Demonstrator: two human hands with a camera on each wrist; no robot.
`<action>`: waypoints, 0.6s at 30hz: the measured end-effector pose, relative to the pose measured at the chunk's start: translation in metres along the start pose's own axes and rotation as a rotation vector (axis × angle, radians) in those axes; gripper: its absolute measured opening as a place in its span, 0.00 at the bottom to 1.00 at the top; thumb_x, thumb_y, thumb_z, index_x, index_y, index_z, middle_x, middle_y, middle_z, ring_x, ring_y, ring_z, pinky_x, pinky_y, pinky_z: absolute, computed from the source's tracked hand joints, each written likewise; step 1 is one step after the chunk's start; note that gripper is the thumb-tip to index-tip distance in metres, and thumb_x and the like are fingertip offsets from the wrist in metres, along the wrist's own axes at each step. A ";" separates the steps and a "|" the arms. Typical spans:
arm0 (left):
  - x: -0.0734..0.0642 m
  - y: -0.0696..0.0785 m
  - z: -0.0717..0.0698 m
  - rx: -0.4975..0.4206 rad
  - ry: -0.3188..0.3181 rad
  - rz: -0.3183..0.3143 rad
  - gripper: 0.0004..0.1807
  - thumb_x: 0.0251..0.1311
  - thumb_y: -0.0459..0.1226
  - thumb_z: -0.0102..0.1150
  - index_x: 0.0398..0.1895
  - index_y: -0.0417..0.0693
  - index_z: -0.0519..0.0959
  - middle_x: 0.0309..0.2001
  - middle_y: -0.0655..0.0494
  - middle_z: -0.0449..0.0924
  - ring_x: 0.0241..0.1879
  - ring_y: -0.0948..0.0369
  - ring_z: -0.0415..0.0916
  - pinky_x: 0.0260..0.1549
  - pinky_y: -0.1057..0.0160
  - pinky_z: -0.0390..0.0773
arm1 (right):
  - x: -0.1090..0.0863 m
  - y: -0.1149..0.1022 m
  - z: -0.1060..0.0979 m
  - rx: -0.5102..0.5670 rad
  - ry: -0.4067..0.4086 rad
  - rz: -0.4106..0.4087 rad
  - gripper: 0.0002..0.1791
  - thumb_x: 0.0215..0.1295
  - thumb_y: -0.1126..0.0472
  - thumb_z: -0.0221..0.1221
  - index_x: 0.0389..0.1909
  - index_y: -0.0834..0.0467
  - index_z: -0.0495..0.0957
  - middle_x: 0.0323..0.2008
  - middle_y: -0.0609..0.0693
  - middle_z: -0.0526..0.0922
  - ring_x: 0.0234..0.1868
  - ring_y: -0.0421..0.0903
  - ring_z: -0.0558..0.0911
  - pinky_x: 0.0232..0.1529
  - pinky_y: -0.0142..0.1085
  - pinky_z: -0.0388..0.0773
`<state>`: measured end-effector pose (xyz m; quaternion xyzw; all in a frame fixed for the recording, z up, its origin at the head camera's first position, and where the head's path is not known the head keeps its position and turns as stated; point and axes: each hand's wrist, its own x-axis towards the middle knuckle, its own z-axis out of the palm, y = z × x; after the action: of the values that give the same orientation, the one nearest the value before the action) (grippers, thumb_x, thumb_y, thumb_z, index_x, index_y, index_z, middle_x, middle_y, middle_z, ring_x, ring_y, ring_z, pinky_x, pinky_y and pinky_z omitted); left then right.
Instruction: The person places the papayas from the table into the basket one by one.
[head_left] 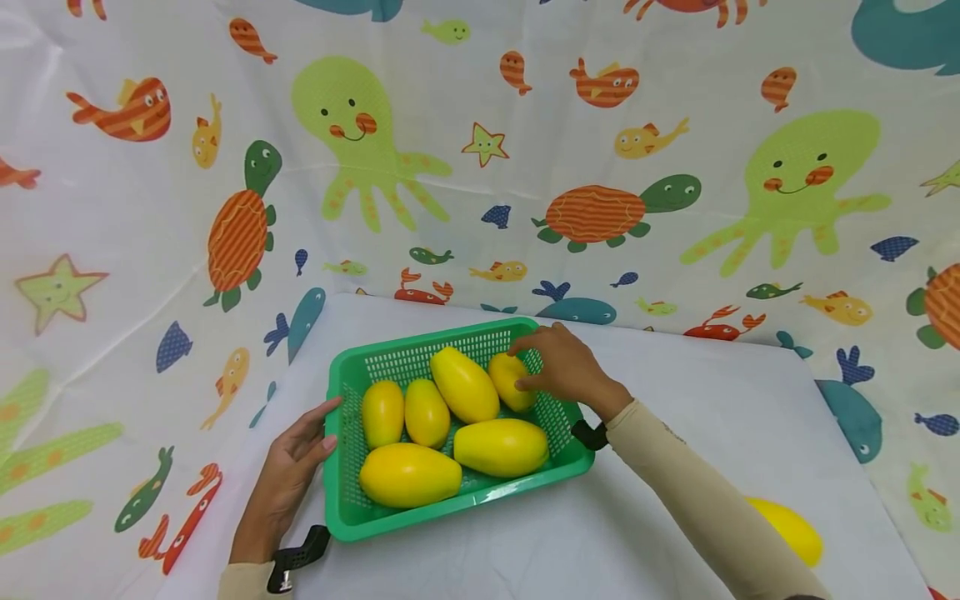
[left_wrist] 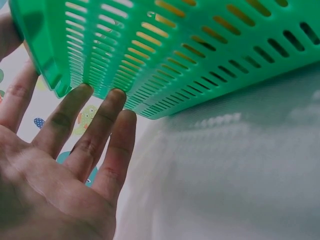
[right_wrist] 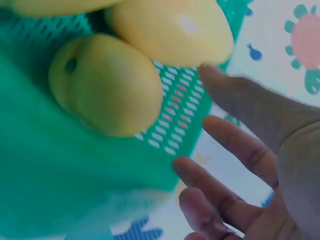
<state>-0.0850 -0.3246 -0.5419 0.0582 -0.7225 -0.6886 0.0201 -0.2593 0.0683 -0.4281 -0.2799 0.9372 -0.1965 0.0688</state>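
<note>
A green plastic basket (head_left: 457, 502) with slotted walls stands on the white surface and holds several smooth, oblong yellow fruits like papayas or mangoes. My left hand (head_left: 288, 467) is at the basket's left side. In the left wrist view its fingers are nearly straight, fingertips against the slotted wall. My right hand (head_left: 562, 367) reaches over the far right corner, around a small yellow fruit (head_left: 507, 382). In the right wrist view its fingers (right_wrist: 240, 150) are spread and loosely bent, with the thumb tip close to a fruit (right_wrist: 172, 32); whether they touch is unclear.
Another yellow fruit (head_left: 791, 532) lies outside the basket at the right, partly behind the right sleeve (head_left: 697, 492). A sheet printed with sea animals (head_left: 465, 100) hangs behind and at the sides. Both wrists wear black straps.
</note>
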 end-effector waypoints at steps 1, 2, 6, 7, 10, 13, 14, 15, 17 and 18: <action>0.000 0.000 0.000 -0.001 -0.002 0.002 0.30 0.79 0.36 0.56 0.82 0.52 0.66 0.85 0.56 0.57 0.67 0.83 0.69 0.62 0.80 0.75 | -0.003 0.002 -0.003 0.005 0.006 -0.009 0.26 0.59 0.51 0.79 0.59 0.48 0.88 0.62 0.53 0.86 0.64 0.58 0.76 0.72 0.62 0.74; 0.000 0.000 -0.001 -0.002 -0.004 0.005 0.30 0.79 0.36 0.56 0.82 0.52 0.66 0.85 0.56 0.57 0.67 0.84 0.68 0.62 0.80 0.75 | -0.006 0.003 -0.007 0.013 0.013 -0.016 0.26 0.59 0.51 0.79 0.59 0.48 0.88 0.62 0.54 0.86 0.65 0.58 0.76 0.76 0.63 0.70; 0.000 -0.001 -0.001 -0.004 -0.009 0.011 0.31 0.79 0.36 0.56 0.82 0.51 0.65 0.85 0.55 0.56 0.68 0.84 0.68 0.63 0.80 0.75 | -0.021 0.010 -0.021 0.039 0.039 -0.008 0.28 0.58 0.50 0.79 0.61 0.47 0.87 0.62 0.55 0.85 0.58 0.58 0.79 0.70 0.61 0.76; 0.000 -0.001 -0.001 -0.006 -0.010 0.012 0.31 0.79 0.35 0.56 0.82 0.51 0.65 0.85 0.54 0.56 0.68 0.83 0.68 0.63 0.79 0.75 | -0.025 0.012 -0.024 0.046 0.047 0.000 0.28 0.59 0.50 0.79 0.61 0.47 0.87 0.61 0.55 0.85 0.57 0.58 0.79 0.67 0.59 0.79; 0.001 -0.001 -0.001 -0.005 -0.008 0.009 0.31 0.79 0.36 0.56 0.82 0.51 0.65 0.85 0.54 0.56 0.68 0.83 0.68 0.63 0.79 0.75 | -0.041 0.018 -0.035 0.046 0.073 0.035 0.30 0.58 0.49 0.79 0.63 0.46 0.86 0.62 0.53 0.85 0.52 0.55 0.79 0.47 0.48 0.83; 0.000 -0.001 -0.002 -0.003 -0.006 0.004 0.31 0.79 0.36 0.56 0.82 0.51 0.65 0.86 0.53 0.56 0.67 0.84 0.68 0.63 0.79 0.75 | -0.056 0.024 -0.043 0.043 0.099 0.056 0.32 0.57 0.48 0.80 0.63 0.46 0.85 0.61 0.53 0.85 0.52 0.54 0.78 0.44 0.44 0.80; 0.000 -0.001 -0.002 -0.002 -0.006 0.002 0.31 0.79 0.36 0.57 0.82 0.51 0.65 0.86 0.53 0.55 0.67 0.84 0.68 0.63 0.79 0.75 | -0.062 0.026 -0.046 0.042 0.107 0.065 0.32 0.56 0.48 0.80 0.64 0.46 0.85 0.61 0.53 0.85 0.52 0.54 0.78 0.44 0.43 0.79; 0.000 -0.001 -0.002 -0.002 -0.006 0.001 0.31 0.79 0.36 0.57 0.82 0.51 0.65 0.86 0.52 0.55 0.67 0.84 0.68 0.63 0.79 0.75 | -0.068 0.029 -0.049 0.041 0.115 0.073 0.33 0.56 0.48 0.80 0.64 0.46 0.84 0.61 0.53 0.85 0.52 0.54 0.77 0.44 0.43 0.78; 0.000 0.000 -0.002 0.002 -0.003 -0.004 0.31 0.79 0.36 0.57 0.82 0.51 0.66 0.86 0.52 0.55 0.67 0.84 0.68 0.63 0.79 0.75 | -0.079 0.033 -0.054 0.042 0.127 0.083 0.33 0.56 0.47 0.80 0.64 0.45 0.84 0.61 0.53 0.85 0.53 0.55 0.77 0.44 0.42 0.77; 0.000 0.000 -0.002 0.005 -0.001 -0.007 0.31 0.79 0.36 0.57 0.82 0.51 0.66 0.86 0.51 0.55 0.67 0.84 0.68 0.62 0.80 0.75 | -0.085 0.035 -0.057 0.043 0.132 0.092 0.33 0.56 0.47 0.80 0.64 0.45 0.84 0.60 0.53 0.85 0.53 0.55 0.77 0.44 0.42 0.77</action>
<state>-0.0851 -0.3263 -0.5418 0.0605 -0.7241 -0.6868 0.0174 -0.2196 0.1605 -0.3888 -0.2216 0.9471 -0.2311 0.0216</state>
